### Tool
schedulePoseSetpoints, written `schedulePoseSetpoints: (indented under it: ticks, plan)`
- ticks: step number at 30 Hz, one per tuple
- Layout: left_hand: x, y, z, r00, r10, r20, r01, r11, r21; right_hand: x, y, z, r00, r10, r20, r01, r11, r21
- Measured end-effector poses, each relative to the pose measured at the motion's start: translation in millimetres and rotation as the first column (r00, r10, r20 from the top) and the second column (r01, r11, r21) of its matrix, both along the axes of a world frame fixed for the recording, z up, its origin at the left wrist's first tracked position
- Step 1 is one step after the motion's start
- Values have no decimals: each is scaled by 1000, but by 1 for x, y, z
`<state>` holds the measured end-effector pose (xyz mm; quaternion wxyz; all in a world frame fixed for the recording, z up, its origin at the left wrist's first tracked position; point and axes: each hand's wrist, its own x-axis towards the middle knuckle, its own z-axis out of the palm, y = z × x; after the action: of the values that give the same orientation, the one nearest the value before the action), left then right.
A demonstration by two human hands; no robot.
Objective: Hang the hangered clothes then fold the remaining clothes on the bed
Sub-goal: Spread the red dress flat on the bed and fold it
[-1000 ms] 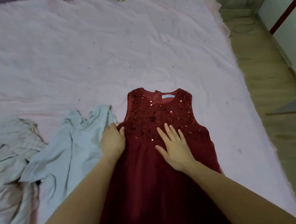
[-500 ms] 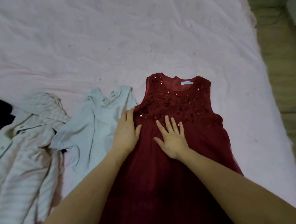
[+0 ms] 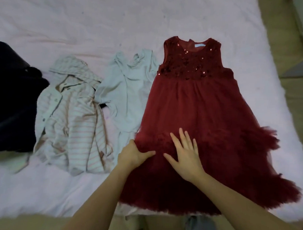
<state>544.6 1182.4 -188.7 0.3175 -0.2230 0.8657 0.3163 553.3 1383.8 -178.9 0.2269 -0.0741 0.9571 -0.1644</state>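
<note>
red sequin dress (image 3: 196, 101) flat on bed (image 3: 104, 19) for folding | left hand (image 3: 132, 154) pinching skirt edge | right hand (image 3: 185, 153) open, pressing tulle flat

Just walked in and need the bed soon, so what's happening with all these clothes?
A person is laying out a dark red sequined dress flat on the pink bed sheet. The left hand grips the skirt's left edge, while the right hand lies flat and open on the ruffled skirt. It isn't folded yet. Beside it, a pale blue garment, a striped hooded jacket and a dark garment lie unfolded.
</note>
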Motion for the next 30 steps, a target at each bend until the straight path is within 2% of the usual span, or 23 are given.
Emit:
schedulePoseSetpoints:
  ticks: [2, 4, 9, 11, 14, 15, 17, 18, 19, 20, 21, 23, 24, 25, 26, 27, 28, 29, 30]
  plan:
    - [22, -7, -1, 999, 19, -31, -15, 991, 130, 35, -19, -2, 998, -62, -15, 62, 998, -20]
    - [36, -7, -2, 997, 17, -78, -3, 983, 182, 60, -31, -6, 990, -136, 29, 138, 985, -102]
    - [48, -3, 1, 987, -122, -102, 135, 982, 132, 90, -40, -13, 974, -155, 164, 183, 968, -172]
    - [49, -14, 10, 979, -64, -194, 98, 980, 171, 90, -44, -5, 958, -221, 184, 266, 922, -282]
    - [49, -45, 26, 923, 160, -350, -73, 966, 250, 94, -58, 12, 962, -213, 170, 265, 872, -412]
    - [48, -56, 30, 897, 175, -405, -95, 973, 211, 94, -63, 16, 970, -182, 159, 234, 871, -432]
    - [50, -77, 35, 863, 18, -505, -40, 999, -32, 97, -70, 21, 985, -131, 108, 165, 888, -428]
    - [55, -85, 39, 820, -103, -563, 21, 988, -151, 102, -71, 24, 995, -90, 48, 101, 918, -382]
    - [60, -90, 39, 741, -242, -627, 115, 965, -236, 105, -69, 24, 1000, -11, -25, 4, 956, -294]
    - [66, -92, 42, 621, -409, -669, 253, 912, -323, 108, -65, 22, 992, 94, -83, -107, 979, -175]
    - [74, -92, 42, 477, -597, -645, 427, 799, -424, 112, -59, 21, 973, 200, -114, -206, 977, -44]
    - [88, -91, 31, 195, -869, -455, 682, 453, -574, 118, -46, 15, 941, 324, -94, -304, 936, 178]
    - [90, -91, 26, 154, -909, -387, 723, 371, -583, 116, -41, 12, 939, 331, -90, -305, 925, 225]
    - [88, -92, 22, 206, -902, -379, 722, 401, -564, 111, -36, 10, 943, 315, -110, -286, 932, 220]
    - [83, -93, 21, 349, -830, -435, 672, 545, -502, 104, -34, 9, 953, 267, -144, -242, 956, 167]
    - [74, -93, 22, 544, -663, -515, 546, 745, -383, 92, -34, 11, 972, 160, -174, -152, 987, 60]
    - [63, -92, 27, 711, -428, -558, 376, 902, -213, 79, -36, 15, 989, 13, -146, -22, 998, -62]
    - [51, -93, 30, 810, -207, -548, 227, 973, -33, 67, -39, 21, 982, -154, -111, 134, 976, -174]
    - [36, -94, 33, 858, -46, -511, 116, 987, 107, 51, -40, 25, 947, -307, -95, 276, 928, -250]
